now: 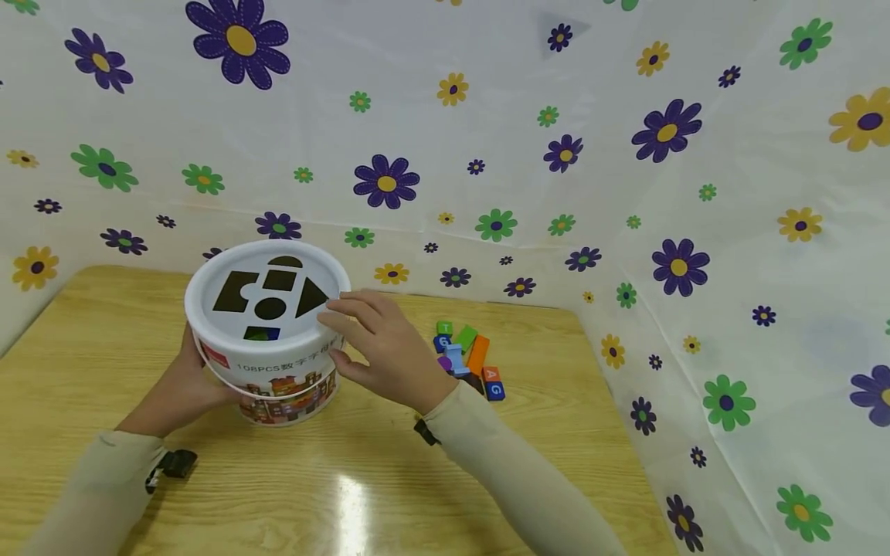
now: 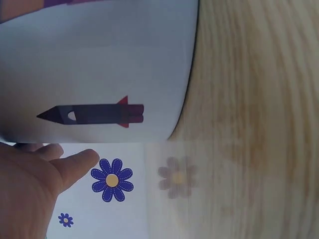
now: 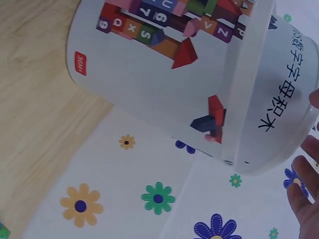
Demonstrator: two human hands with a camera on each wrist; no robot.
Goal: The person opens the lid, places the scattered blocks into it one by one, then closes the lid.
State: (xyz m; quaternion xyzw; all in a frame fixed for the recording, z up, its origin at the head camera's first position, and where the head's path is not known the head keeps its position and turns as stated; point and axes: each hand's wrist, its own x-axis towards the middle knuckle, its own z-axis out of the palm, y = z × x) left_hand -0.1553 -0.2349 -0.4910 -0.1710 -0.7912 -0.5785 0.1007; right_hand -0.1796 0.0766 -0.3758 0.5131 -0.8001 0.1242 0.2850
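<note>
A white lidded toy-block bucket (image 1: 285,367) stands upright on the wooden table, with printed blocks and lettering on its side. Its white lid (image 1: 229,259) has several cut-out shapes, and a bit of green and blue shows through the front rectangular one. My left hand (image 1: 191,386) holds the bucket's left side, its fingers partly hidden behind the wall. On the opposite side, my right hand (image 1: 382,351) has its fingers spread, fingertips right at the lid's rim. A white carrying handle (image 1: 271,396) hangs across the bucket's front.
Right of the bucket, beyond my right hand, lies a small pile of coloured blocks, including an orange block (image 1: 478,354), a light blue piece (image 1: 454,360) and lettered blocks (image 1: 493,383). A flower-patterned sheet (image 1: 487,131) hangs behind the wooden table (image 1: 556,432) and along its right side.
</note>
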